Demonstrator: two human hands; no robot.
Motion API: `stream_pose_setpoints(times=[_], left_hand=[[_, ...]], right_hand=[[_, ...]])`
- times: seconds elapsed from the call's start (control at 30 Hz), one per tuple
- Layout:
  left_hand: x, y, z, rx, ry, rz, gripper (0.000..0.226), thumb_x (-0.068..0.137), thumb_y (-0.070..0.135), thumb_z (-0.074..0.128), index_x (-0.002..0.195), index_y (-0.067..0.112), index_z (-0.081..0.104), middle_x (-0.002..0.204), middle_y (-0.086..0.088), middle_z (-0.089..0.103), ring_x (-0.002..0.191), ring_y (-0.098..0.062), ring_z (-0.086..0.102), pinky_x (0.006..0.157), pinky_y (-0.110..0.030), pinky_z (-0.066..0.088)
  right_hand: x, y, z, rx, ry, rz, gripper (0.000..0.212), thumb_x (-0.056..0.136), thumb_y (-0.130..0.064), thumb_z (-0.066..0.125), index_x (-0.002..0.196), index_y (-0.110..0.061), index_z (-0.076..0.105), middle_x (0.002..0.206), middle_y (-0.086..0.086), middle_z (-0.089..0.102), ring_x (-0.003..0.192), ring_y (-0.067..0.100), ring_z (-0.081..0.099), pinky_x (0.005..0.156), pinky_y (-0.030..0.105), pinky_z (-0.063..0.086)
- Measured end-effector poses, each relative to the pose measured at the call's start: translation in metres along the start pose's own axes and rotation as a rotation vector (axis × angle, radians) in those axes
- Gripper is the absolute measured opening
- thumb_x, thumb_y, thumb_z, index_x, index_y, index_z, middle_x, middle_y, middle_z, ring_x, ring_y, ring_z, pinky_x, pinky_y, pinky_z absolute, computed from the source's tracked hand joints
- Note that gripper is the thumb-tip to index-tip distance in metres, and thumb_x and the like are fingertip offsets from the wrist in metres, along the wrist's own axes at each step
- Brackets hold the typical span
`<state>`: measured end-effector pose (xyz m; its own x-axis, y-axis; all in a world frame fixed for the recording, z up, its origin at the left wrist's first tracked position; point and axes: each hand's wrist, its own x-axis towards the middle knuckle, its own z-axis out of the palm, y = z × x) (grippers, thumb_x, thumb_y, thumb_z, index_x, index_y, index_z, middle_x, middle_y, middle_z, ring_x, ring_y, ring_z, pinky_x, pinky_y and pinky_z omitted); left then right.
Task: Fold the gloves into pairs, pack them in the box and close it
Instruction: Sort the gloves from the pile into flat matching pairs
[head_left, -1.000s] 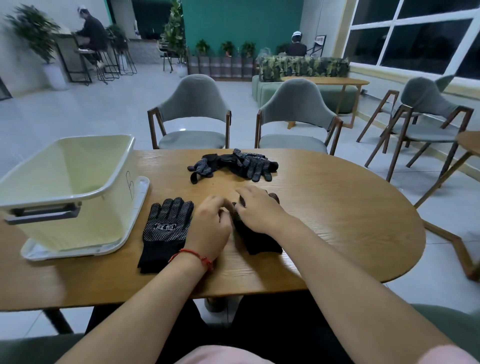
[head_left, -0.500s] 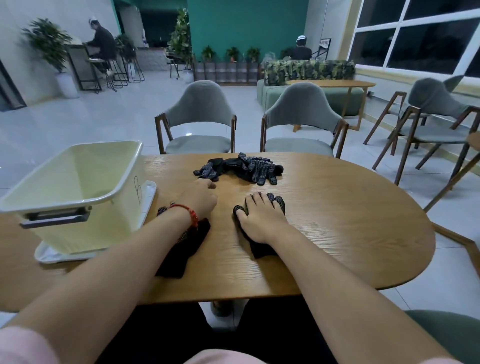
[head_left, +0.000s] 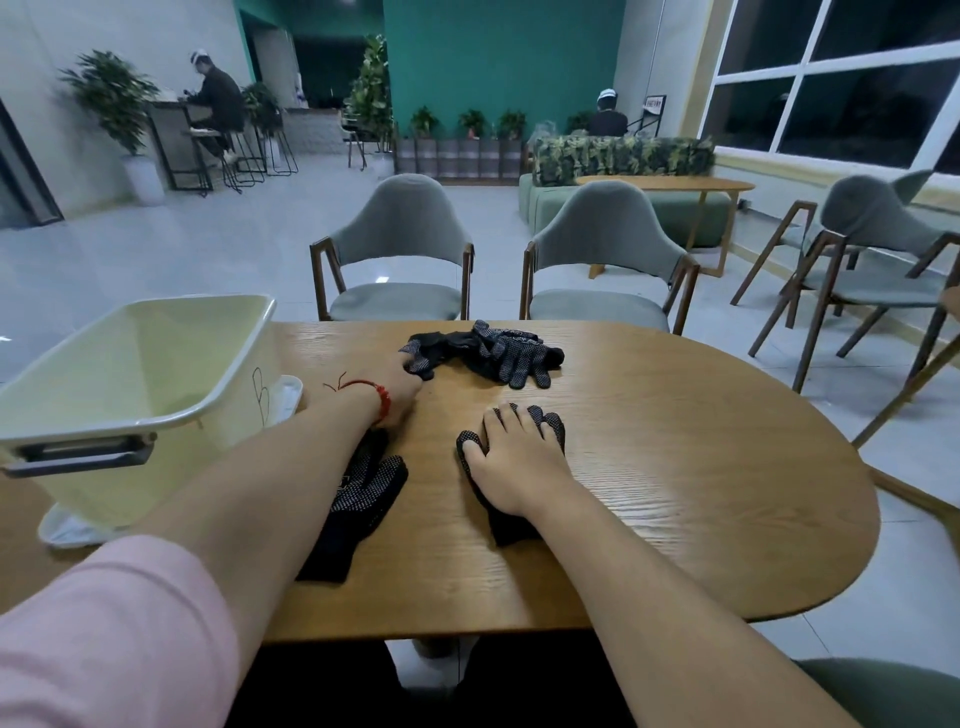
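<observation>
A heap of black dotted gloves (head_left: 488, 351) lies at the far middle of the wooden table (head_left: 675, 467). My left hand (head_left: 402, 387), with a red string at the wrist, reaches to the heap's left end and its fingers close on a glove there. A single black glove (head_left: 358, 499) lies flat under my left forearm. My right hand (head_left: 511, 462) presses flat, fingers spread, on another black glove (head_left: 550, 423) near the table's middle. The pale yellow plastic box (head_left: 130, 384) stands open at the left, resting on its white lid (head_left: 288, 392).
Two grey chairs (head_left: 400, 260) stand behind the table's far edge, and more chairs (head_left: 872, 260) stand at the right. People sit far off in the room. Bare table surface stretches to the right of my right hand.
My left hand left the glove near me and reached forward to the far heap, taking hold of its left end. My right hand flattened onto its glove and stayed there.
</observation>
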<state>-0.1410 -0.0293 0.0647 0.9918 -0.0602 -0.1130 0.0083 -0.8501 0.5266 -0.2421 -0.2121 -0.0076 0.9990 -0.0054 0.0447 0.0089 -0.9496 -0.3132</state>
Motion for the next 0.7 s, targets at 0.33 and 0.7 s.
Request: stream_pose_setpoints(times=[0.33,0.7], left_hand=[[-0.002,-0.001,-0.011,-1.003,-0.020,-0.010,0.025,0.094,-0.002,0.067,0.113,0.013,0.062,0.124,-0.018,0.061,0.115,-0.034,0.065,0.077,-0.044,0.066],[-0.039,0.007,0.008,-1.009,-0.185,0.173,0.019,0.096,-0.005,0.062,0.094,0.014,0.068,0.103,-0.012,0.065,0.099,-0.028,0.068,0.076,-0.043,0.067]], right_hand=[[-0.002,0.001,0.003,0.032,0.107,-0.032,0.070,0.105,-0.059,0.032,0.165,-0.023,0.029,0.174,0.000,0.027,0.163,0.024,0.017,0.131,0.051,0.015],[-0.017,0.003,-0.008,0.327,0.436,-0.122,0.031,0.103,-0.044,0.058,0.130,-0.031,0.060,0.127,-0.009,0.066,0.117,0.019,0.059,0.100,0.045,0.046]])
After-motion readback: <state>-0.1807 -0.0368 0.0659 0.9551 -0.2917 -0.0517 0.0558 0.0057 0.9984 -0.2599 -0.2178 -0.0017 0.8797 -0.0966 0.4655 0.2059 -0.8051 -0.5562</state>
